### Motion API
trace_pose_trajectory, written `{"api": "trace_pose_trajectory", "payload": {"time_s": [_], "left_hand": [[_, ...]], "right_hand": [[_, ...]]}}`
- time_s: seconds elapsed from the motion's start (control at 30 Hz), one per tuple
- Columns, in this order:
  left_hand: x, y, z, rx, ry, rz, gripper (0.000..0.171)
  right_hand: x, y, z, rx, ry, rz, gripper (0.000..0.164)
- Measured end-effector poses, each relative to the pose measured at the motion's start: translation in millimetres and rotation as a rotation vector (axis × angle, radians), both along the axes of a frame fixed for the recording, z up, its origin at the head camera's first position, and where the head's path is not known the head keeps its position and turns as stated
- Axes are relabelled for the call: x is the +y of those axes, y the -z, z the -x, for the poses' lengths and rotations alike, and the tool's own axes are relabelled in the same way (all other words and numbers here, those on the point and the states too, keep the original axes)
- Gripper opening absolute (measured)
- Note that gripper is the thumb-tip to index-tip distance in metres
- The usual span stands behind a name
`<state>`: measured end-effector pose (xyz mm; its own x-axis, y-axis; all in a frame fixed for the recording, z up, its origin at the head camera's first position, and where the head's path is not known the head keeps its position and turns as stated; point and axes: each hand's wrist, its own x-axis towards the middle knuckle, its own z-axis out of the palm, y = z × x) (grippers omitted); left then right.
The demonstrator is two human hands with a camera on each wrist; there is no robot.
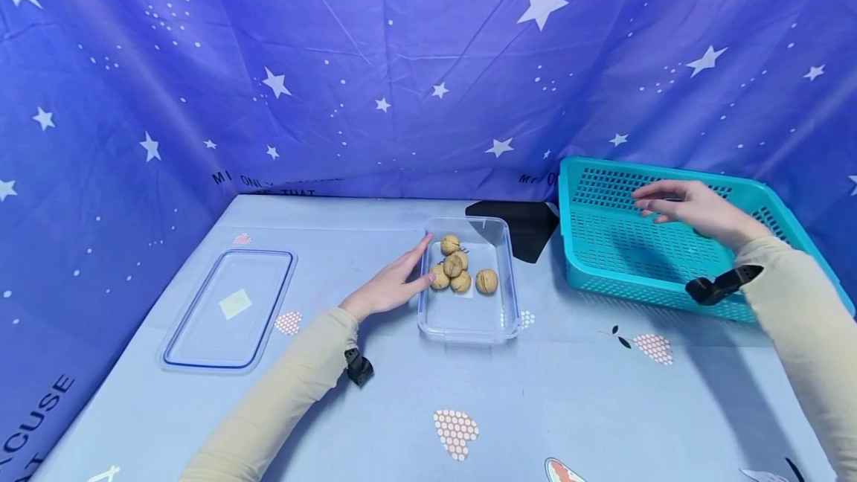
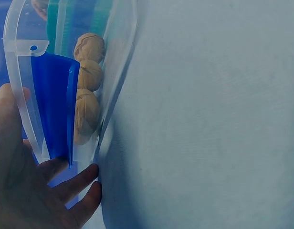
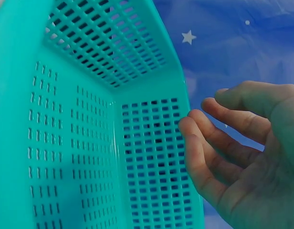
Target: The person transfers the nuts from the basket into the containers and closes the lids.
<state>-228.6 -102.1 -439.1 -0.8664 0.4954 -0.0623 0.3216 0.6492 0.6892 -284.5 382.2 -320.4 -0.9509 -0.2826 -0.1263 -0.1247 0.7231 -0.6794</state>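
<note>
My left hand (image 1: pixel 391 285) grips the left wall of a clear plastic food container (image 1: pixel 462 322), thumb over the rim and fingers spread along the outside. Several walnuts (image 1: pixel 486 282) lie inside it, most clustered toward the left and one apart at the right. Through the clear wall, the left wrist view shows some of these walnuts (image 2: pixel 89 114) beside a blue strip. Above a turquoise perforated basket (image 1: pixel 602 244), my right hand (image 1: pixel 703 214) hovers with loosely bent fingers and holds nothing. The right wrist view shows those fingers (image 3: pixel 197 162) by the basket's rim; the basket's visible floor is bare.
A clear lid (image 1: pixel 201 303) with a blue seal and a pale square label lies flat at the left of the table (image 1: pixel 375 407). Behind the container is a black flat patch (image 1: pixel 529 225). Blue star-patterned cloth (image 1: pixel 402 43) hangs along the back and sides.
</note>
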Motion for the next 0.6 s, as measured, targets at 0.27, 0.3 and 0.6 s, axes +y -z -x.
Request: {"api": "trace_pose_trajectory", "payload": {"time_s": [0.27, 0.3, 0.6], "left_hand": [[-0.2, 0.1, -0.2, 0.002, -0.004, -0.008, 0.075], [-0.2, 0.4, 0.0, 0.002, -0.004, -0.009, 0.075], [-0.6, 1.9, 0.7, 0.008, 0.002, -0.015, 0.074]], "right_hand": [[11.9, 3.5, 6.4, -0.024, 0.003, -0.029, 0.048], [13.7, 4.2, 7.2, -0.03, 0.006, -0.035, 0.049], [28.6, 7.4, 11.4, -0.042, 0.031, -0.078, 0.053]]}}
